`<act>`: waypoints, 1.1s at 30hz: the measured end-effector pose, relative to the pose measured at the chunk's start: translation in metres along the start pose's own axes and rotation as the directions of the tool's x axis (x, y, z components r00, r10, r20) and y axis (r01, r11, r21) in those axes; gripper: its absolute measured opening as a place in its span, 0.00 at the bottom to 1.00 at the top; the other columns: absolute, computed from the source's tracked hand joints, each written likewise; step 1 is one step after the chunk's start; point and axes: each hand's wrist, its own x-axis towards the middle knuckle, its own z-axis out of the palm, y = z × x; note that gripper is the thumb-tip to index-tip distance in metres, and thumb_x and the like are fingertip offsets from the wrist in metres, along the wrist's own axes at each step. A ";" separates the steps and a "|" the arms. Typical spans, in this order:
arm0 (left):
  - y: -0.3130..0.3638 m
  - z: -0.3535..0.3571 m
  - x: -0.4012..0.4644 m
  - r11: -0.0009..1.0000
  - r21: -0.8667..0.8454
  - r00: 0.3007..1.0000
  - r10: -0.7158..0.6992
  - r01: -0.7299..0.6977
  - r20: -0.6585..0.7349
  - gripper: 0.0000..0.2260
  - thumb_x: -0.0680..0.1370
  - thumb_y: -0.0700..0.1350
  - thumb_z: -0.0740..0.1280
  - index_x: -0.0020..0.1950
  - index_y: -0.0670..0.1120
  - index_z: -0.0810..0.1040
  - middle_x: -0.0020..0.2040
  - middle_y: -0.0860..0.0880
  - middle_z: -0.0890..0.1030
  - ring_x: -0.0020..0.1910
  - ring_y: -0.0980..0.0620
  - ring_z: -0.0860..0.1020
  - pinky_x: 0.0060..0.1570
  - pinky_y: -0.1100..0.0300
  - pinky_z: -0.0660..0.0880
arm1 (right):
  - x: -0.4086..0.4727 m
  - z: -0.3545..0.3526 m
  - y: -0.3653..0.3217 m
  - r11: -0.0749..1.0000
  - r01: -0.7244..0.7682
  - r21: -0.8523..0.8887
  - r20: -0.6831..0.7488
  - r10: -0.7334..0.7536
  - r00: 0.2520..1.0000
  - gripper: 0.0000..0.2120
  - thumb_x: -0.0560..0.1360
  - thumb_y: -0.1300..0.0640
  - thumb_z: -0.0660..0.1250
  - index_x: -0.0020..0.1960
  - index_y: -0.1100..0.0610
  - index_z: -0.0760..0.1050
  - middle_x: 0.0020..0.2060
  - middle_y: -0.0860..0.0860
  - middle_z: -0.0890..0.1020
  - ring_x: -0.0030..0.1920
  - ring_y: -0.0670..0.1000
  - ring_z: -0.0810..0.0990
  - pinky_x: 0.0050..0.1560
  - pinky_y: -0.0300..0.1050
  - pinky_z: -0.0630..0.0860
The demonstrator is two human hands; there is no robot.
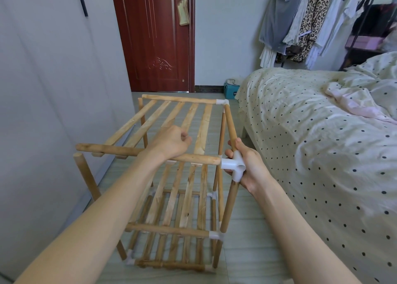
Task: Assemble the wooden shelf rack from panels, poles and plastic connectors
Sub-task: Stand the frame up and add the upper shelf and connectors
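Wooden shelf rack [171,198] stands on the pale tiled floor [247,251] between a grey wardrobe wall on the left and a bed [311,133] on the right, directly below and in front of both hands. It has three slatted tiers of light, rough-grained wood, with round poles as uprights and white plastic connectors at the corners. The top panel [171,116] sits tilted: its far right corner is seated in a connector, while its left end hangs free above a bare pole [86,174] that has no connector on it.

The right hand [245,165] wraps its fingers round a white plastic connector [234,165] at the near right corner; the connector is a smooth, glossy multi-way tube fitting, capping the upright beneath it and taking a slanted side pole [231,127] from above. The front rail [150,152] of the top panel ends just beside the connector's open side socket, apparently not pushed in.

The left hand [171,142] lies above that front rail near its middle, fingers curled; whether it grips the rail or a slat cannot be told.

The bed wears a cream cover with dark dots.
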 end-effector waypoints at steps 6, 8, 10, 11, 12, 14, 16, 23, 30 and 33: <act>0.003 -0.007 -0.028 0.975 0.136 0.950 0.132 -0.176 0.285 0.27 0.60 0.77 0.53 0.53 0.67 0.69 0.77 0.56 0.42 0.75 0.45 0.54 0.65 0.42 0.61 | 0.000 0.001 0.000 1.000 0.009 -0.011 -0.011 -0.009 1.000 0.10 0.81 0.52 0.56 0.53 0.58 0.70 0.27 0.49 0.72 0.29 0.48 0.70 0.30 0.40 0.71; -0.001 -0.006 -0.034 0.964 0.169 0.944 0.150 -0.206 0.294 0.26 0.59 0.76 0.61 0.53 0.68 0.66 0.76 0.59 0.39 0.74 0.45 0.55 0.62 0.47 0.64 | 0.000 0.002 0.001 1.000 0.010 -0.021 -0.010 -0.010 1.000 0.10 0.81 0.52 0.56 0.53 0.58 0.70 0.27 0.49 0.71 0.29 0.47 0.70 0.30 0.40 0.71; -0.004 -0.005 -0.037 0.951 0.196 0.948 0.184 -0.238 0.259 0.22 0.63 0.71 0.66 0.53 0.67 0.65 0.76 0.58 0.43 0.73 0.44 0.58 0.62 0.47 0.64 | 0.000 0.003 0.001 0.999 0.013 -0.036 -0.011 -0.013 1.000 0.10 0.81 0.51 0.56 0.53 0.58 0.71 0.27 0.49 0.72 0.28 0.47 0.70 0.30 0.40 0.71; -0.005 -0.005 -0.038 0.942 0.216 0.950 0.204 -0.256 0.237 0.21 0.65 0.70 0.65 0.53 0.66 0.65 0.77 0.57 0.45 0.72 0.44 0.61 0.63 0.45 0.64 | 0.000 0.003 0.001 0.999 0.015 -0.039 -0.009 -0.015 1.000 0.10 0.81 0.51 0.56 0.52 0.58 0.71 0.27 0.49 0.72 0.29 0.47 0.70 0.31 0.40 0.71; -0.006 -0.004 -0.038 0.929 0.244 0.949 0.226 -0.278 0.222 0.21 0.66 0.70 0.64 0.56 0.67 0.65 0.77 0.56 0.48 0.71 0.45 0.63 0.63 0.45 0.64 | 0.001 0.003 0.001 0.999 0.018 -0.038 -0.005 -0.018 1.000 0.10 0.81 0.51 0.56 0.52 0.58 0.71 0.27 0.49 0.72 0.29 0.47 0.70 0.31 0.40 0.70; -0.007 -0.001 -0.040 0.899 0.308 0.945 0.257 -0.310 0.200 0.24 0.69 0.71 0.59 0.63 0.68 0.64 0.77 0.54 0.51 0.68 0.46 0.68 0.61 0.46 0.66 | 0.001 0.001 0.001 0.999 0.017 -0.036 0.000 -0.017 1.000 0.10 0.81 0.51 0.56 0.51 0.57 0.70 0.27 0.49 0.72 0.28 0.46 0.70 0.29 0.39 0.70; -0.007 0.003 -0.042 0.860 0.387 0.943 0.289 -0.332 0.165 0.27 0.71 0.71 0.54 0.69 0.67 0.62 0.77 0.53 0.52 0.65 0.47 0.72 0.59 0.48 0.69 | 0.002 -0.001 -0.001 0.999 0.014 -0.038 -0.002 -0.014 1.000 0.10 0.81 0.51 0.56 0.51 0.57 0.70 0.27 0.49 0.72 0.26 0.46 0.71 0.27 0.37 0.70; -0.001 0.017 -0.052 0.764 0.354 0.795 0.601 -0.540 -0.083 0.12 0.75 0.48 0.66 0.58 0.51 0.79 0.62 0.51 0.77 0.66 0.50 0.70 0.68 0.54 0.57 | 0.004 0.003 0.002 1.000 -0.005 -0.029 -0.020 0.005 1.000 0.10 0.81 0.51 0.56 0.52 0.57 0.69 0.26 0.49 0.73 0.26 0.45 0.72 0.26 0.36 0.71; 0.003 0.023 -0.053 0.827 0.174 0.824 0.556 -0.535 -0.108 0.09 0.75 0.48 0.65 0.53 0.50 0.77 0.46 0.59 0.73 0.47 0.60 0.69 0.56 0.59 0.66 | 0.002 0.007 0.005 1.000 0.004 -0.019 -0.026 -0.005 1.000 0.09 0.81 0.51 0.56 0.51 0.57 0.68 0.25 0.48 0.73 0.26 0.45 0.70 0.27 0.35 0.71; 0.009 0.026 -0.054 0.846 0.216 0.852 0.515 -0.488 -0.094 0.21 0.69 0.67 0.60 0.51 0.52 0.73 0.45 0.59 0.70 0.46 0.60 0.66 0.49 0.62 0.61 | 0.003 0.008 0.005 1.000 0.017 -0.015 -0.050 -0.018 0.999 0.09 0.81 0.52 0.56 0.51 0.58 0.67 0.25 0.48 0.72 0.25 0.45 0.70 0.26 0.35 0.71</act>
